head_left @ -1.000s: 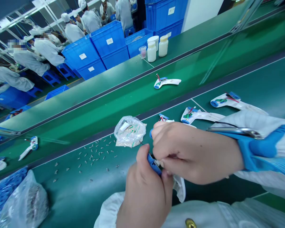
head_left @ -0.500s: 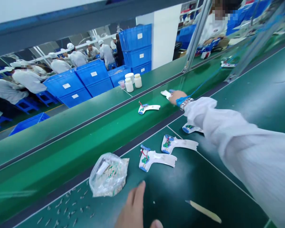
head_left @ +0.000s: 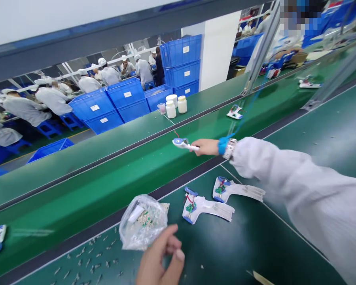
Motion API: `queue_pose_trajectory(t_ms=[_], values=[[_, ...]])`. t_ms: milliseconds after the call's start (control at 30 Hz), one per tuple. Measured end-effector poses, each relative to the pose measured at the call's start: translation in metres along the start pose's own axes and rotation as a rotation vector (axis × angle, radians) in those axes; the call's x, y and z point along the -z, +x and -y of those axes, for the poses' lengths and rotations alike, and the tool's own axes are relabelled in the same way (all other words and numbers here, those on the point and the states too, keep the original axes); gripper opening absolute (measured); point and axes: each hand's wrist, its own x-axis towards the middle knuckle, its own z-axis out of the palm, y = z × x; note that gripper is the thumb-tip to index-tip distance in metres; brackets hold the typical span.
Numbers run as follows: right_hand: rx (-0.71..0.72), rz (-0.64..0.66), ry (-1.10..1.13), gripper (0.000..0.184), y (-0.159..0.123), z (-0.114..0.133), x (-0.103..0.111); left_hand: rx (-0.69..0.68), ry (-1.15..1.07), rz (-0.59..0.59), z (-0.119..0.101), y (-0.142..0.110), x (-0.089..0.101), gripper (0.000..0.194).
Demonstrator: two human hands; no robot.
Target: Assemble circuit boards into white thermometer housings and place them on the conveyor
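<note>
Reaching right hand: the right hand (head_left: 206, 147) is closing its fingers and thumb on the handle end of a white-and-blue housing (head_left: 181, 143), near the middle of the frame.
Held housing: it is pointing its blue head leftward over the green conveyor belt (head_left: 121, 170); whether it is touching the belt, I cannot tell.
Left hand: the left hand (head_left: 163, 257) is hovering at the lower centre, thumb and fingers apart, nearest to the plastic bag (head_left: 142, 227) of small parts.
Green desk: two wired housings (head_left: 207, 208) are lying side by side right of the bag; metal pieces (head_left: 91, 253) are scattering across the lower left, and a pale pointed tool (head_left: 262, 278) is lying at the bottom edge.
Belt: other housings (head_left: 235, 114) are resting at the upper right and far left.
</note>
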Motion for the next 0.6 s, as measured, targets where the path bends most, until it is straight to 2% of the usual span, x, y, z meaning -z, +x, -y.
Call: queue_pose_trajectory(t_ms=[67,100,167,233,333,467,600], values=[[0.037,0.245,0.164,0.034,-0.025,0.016,-0.022,0.065,-0.195,-0.144,-0.009,0.007,-0.008,0.042],[0.063,0.362,0.246,0.040,-0.040,0.024,-0.034,0.047,-0.286,-0.178,-0.014,0.010,-0.012,0.051],[0.100,0.594,0.385,0.052,-0.069,0.041,-0.057,-0.023,-0.449,-0.158,-0.026,0.013,-0.017,0.066],[0.116,0.770,0.476,0.058,-0.092,0.054,-0.076,-0.117,-0.596,-0.042,-0.036,0.011,-0.019,0.064],[0.119,0.967,0.646,0.059,-0.110,0.062,-0.099,-0.187,-0.688,0.083,-0.046,0.000,-0.015,0.045],[0.115,1.191,0.885,0.052,-0.115,0.061,-0.122,-0.140,-0.672,0.058,-0.051,-0.014,-0.012,0.029],[0.140,1.332,0.955,0.040,-0.115,0.057,-0.143,-0.132,-0.628,0.019,-0.047,-0.021,-0.013,0.027]])
